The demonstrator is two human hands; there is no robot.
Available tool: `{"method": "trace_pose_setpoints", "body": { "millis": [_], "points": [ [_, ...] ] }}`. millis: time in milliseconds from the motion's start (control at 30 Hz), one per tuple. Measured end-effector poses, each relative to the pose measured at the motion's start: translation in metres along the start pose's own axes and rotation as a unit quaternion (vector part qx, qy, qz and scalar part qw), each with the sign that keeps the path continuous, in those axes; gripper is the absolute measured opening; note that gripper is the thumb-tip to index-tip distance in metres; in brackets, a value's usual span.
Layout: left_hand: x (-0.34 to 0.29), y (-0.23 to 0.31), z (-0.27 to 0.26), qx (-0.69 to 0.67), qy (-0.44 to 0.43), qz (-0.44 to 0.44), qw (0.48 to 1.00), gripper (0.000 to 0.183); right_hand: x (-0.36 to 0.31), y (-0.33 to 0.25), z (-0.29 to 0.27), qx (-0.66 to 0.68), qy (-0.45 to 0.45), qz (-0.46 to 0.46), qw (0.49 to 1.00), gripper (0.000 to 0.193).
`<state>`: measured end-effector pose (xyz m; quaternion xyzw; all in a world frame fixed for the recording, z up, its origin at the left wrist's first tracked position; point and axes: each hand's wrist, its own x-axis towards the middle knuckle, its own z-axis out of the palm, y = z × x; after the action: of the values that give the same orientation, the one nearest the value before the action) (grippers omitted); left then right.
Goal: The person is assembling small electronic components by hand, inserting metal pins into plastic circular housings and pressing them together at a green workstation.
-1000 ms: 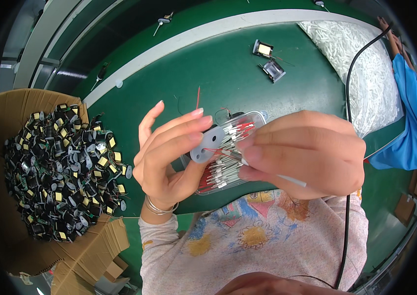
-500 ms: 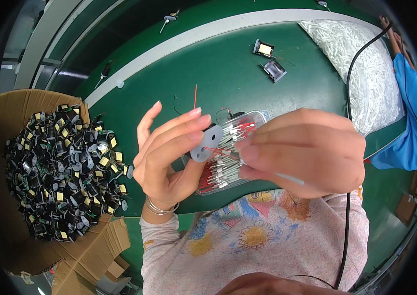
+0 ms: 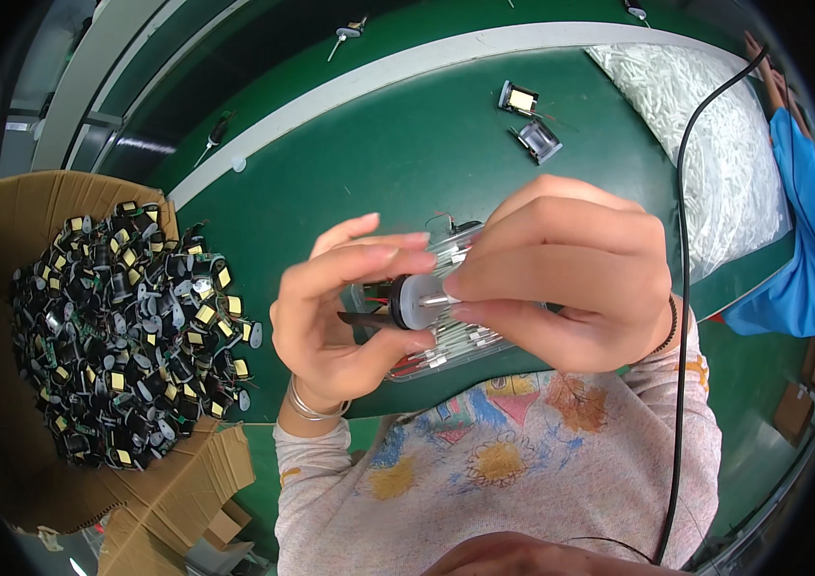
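My left hand (image 3: 326, 302) is closed round a small black electronic assembly, its grey round end cap (image 3: 419, 301) facing my right hand. Red wire shows behind the cap, between my left fingers. Against the cap's face, the thumb and fingertips of my right hand (image 3: 571, 274) pinch a slim whitish lead (image 3: 438, 300) with a metallic look. Its far end is hidden by the fingers. Beneath both hands lies a clear plastic tray (image 3: 460, 363) of white-sleeved leads (image 3: 470, 338), some with red wire. A dark part (image 3: 465, 228) lies at the tray's far edge.
A cardboard box (image 3: 163, 490) at left holds a heap of similar assemblies (image 3: 129, 336). Two more assemblies (image 3: 537, 140) lie on the green table (image 3: 331, 182). At right are a bag of white sleeves (image 3: 705, 144), a black cable (image 3: 683, 288) and another person's blue garment (image 3: 796, 240).
The grey cap has turned and shifted slightly right, and its two holes no longer show. My right hand has moved left, close against the cap. The upright red wire has dropped from sight.
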<state>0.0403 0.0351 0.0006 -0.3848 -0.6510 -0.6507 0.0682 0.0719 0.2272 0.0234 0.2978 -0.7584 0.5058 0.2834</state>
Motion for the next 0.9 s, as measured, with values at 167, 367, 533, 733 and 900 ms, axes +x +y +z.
{"method": "trace_pose_setpoints", "body": {
  "millis": [167,367,533,733,900],
  "points": [
    [-0.007,-0.007,-0.001,-0.130,0.004,-0.015,0.991,0.050,-0.004,0.001,0.001,-0.027,-0.008,-0.022,0.999,0.025],
    [-0.012,-0.008,-0.003,-0.111,0.036,-0.022,0.993,0.046,-0.009,0.004,0.010,-0.153,0.018,-0.118,0.981,0.032],
    [-0.009,-0.005,0.002,-0.146,0.073,-0.008,0.986,0.036,-0.006,0.010,0.012,-0.110,0.048,-0.126,0.985,0.035],
    [-0.004,-0.004,0.002,-0.026,0.094,0.010,0.995,0.022,-0.002,0.004,0.005,-0.109,0.027,-0.072,0.991,0.031],
    [-0.002,-0.002,-0.007,0.027,0.048,0.010,0.998,0.018,-0.002,0.008,0.006,-0.100,0.026,-0.076,0.992,0.029]
  ]
}}
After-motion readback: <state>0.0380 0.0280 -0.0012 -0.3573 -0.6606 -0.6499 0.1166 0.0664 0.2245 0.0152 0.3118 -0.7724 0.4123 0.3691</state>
